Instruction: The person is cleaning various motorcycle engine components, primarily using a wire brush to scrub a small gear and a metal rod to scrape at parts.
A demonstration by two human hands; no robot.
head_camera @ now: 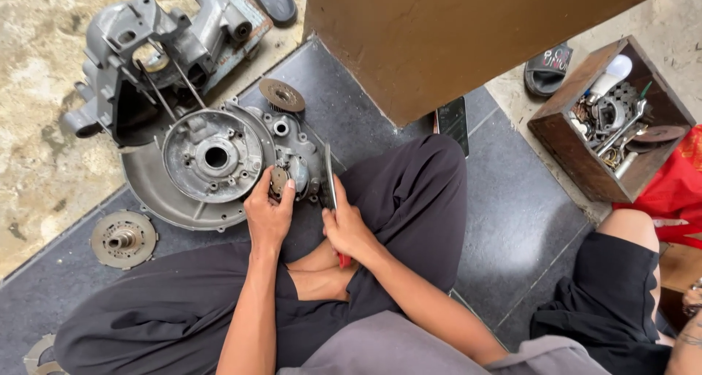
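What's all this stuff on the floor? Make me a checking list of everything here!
Surface: dark tiled floor, concrete beside it.
Job's things: grey engine casing; small gear on it; flat tool with red handle.
Clutter: clutch disc, round disc, second casing, wooden box of metal parts, phone, sandals.
Grippers: left hand touches the gear; right hand grips the tool.
Cables: nothing seen.
Surroundings: brown pillar; another person's knee.
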